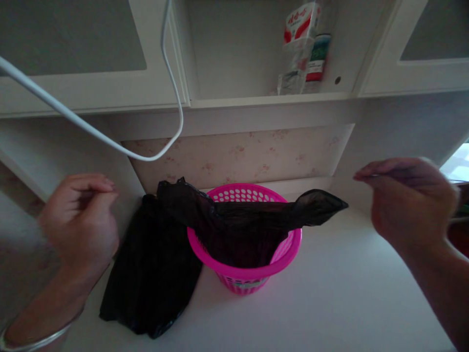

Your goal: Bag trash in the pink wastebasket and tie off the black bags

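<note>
A pink perforated plastic basket [242, 270] stands on the white surface. A black plastic bag [249, 230] lies across its mouth and sags inside, with one handle poking past the right rim and the other over the left. My left hand [86, 215] is closed, thumb against curled fingers, left of the basket and apart from the bag. To the right, my right hand [406, 195] is pinched shut, a short gap from the bag's right tip. Nothing shows in either hand. Beside the basket on the left rests a second black bag [154, 274], dark and crumpled.
A white cable [110, 142] hangs in a loop at the upper left, in front of the cabinet. On the open shelf [256, 100] above stand clear plastic bottles [298, 54]. Cabinet doors [432, 73] flank it. Floral wallpaper [234, 156] lines the back.
</note>
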`<state>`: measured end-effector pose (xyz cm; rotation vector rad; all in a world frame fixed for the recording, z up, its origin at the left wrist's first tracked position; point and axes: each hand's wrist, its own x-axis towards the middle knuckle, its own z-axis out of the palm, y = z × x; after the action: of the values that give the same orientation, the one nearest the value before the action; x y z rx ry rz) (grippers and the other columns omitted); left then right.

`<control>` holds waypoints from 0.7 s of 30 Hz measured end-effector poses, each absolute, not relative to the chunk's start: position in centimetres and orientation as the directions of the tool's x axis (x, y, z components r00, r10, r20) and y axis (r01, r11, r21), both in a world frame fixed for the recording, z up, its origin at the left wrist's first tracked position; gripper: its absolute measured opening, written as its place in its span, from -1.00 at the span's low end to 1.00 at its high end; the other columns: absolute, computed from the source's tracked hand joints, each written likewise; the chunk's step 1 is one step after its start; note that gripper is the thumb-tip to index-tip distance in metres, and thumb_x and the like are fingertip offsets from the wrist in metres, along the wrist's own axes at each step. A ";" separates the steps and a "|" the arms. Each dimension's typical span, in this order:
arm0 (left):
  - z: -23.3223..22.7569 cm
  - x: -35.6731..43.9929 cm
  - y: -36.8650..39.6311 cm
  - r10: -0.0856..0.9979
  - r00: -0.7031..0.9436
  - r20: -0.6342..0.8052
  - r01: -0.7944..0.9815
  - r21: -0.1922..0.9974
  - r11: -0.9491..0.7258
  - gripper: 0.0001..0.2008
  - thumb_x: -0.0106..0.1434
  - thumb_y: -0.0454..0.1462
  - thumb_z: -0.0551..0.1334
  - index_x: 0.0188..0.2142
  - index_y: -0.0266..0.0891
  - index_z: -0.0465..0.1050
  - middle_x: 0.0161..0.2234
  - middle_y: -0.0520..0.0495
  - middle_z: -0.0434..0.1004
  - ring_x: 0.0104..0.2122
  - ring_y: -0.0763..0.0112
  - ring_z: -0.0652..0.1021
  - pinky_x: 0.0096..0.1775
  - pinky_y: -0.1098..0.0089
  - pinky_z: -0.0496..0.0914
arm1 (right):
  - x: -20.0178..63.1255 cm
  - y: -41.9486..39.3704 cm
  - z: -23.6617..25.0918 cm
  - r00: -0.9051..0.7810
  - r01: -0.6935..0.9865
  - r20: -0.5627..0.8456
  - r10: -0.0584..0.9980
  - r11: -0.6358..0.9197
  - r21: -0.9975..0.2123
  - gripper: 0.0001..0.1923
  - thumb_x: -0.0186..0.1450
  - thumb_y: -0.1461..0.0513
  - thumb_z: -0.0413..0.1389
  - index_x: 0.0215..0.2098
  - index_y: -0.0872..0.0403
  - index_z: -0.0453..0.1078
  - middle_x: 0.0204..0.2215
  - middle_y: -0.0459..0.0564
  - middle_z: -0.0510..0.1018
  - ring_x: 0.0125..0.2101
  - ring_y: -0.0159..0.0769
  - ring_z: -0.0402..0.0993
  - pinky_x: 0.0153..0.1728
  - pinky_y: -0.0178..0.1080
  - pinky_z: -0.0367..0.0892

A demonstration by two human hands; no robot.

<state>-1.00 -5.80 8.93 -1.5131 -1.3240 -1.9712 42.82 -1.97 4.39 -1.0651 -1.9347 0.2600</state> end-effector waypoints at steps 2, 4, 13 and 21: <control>10.3 2.7 -8.2 0.245 -0.019 0.969 0.842 0.148 -0.519 -0.84 0.31 -0.36 0.23 -0.40 -0.09 0.38 -0.27 0.03 0.54 -0.21 0.27 0.58 -0.06 0.08 0.51 | 40.9 -2.6 5.0 -0.331 0.638 0.623 0.709 0.654 -0.406 -0.68 0.29 0.04 0.34 -0.04 -0.03 0.59 -0.12 0.07 0.70 -0.08 -0.06 0.64 -0.02 -0.03 0.54; 10.6 6.0 -9.5 0.213 0.562 0.799 0.678 -0.297 -0.673 -0.82 0.33 -0.41 0.22 -0.19 -0.07 0.50 -0.13 0.01 0.65 -0.14 0.27 0.63 -0.09 0.17 0.55 | 39.4 -3.5 5.6 -0.419 0.679 0.627 0.657 0.685 -0.264 -0.69 0.32 0.08 0.32 0.00 -0.02 0.58 -0.09 0.07 0.70 -0.08 -0.08 0.64 -0.03 -0.07 0.54; 6.9 5.3 -3.9 0.573 0.722 0.388 0.691 -0.356 -0.629 -0.70 0.40 -0.42 0.17 0.06 -0.34 0.58 -0.08 -0.23 0.72 -0.15 -0.01 0.70 -0.12 -0.02 0.60 | 39.9 -6.3 6.2 -0.712 0.690 0.405 0.574 0.681 0.247 -0.71 0.46 0.27 0.14 0.12 0.09 0.50 -0.02 0.11 0.69 -0.17 -0.11 0.68 -0.12 -0.10 0.54; 7.3 3.1 -9.5 0.639 0.636 0.432 0.632 0.184 -0.753 -0.86 0.46 -0.27 0.19 -0.12 -0.13 0.56 -0.14 -0.04 0.68 -0.18 0.28 0.66 -0.08 0.37 0.53 | 42.8 -8.4 6.4 -0.710 0.592 0.545 0.446 0.797 0.120 -0.79 0.45 0.36 0.06 -0.09 0.08 0.53 -0.08 0.14 0.66 -0.11 -0.09 0.58 -0.04 -0.02 0.47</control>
<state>3.10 -9.51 7.33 -2.8549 -1.1097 -0.7637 42.83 -8.42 6.40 -0.7719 -2.4825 -0.3922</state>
